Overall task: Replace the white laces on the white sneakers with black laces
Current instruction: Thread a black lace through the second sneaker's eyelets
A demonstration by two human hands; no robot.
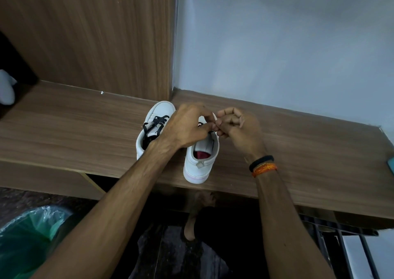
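Black lace point(211, 131) showed only as a short end between the fingertips of both hands, meeting over the right sneaker point(201, 160). Left hand point(187, 127) and right hand point(238, 127) were curled and each pinched it. Just beside, the left sneaker point(153, 127) already wore black lacing. Both shoes stood toes to the wall on a wooden shelf point(74, 133).

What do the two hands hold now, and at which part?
Both the left hand and the right hand pinch a black lace over the right sneaker; which part of it cannot be told.
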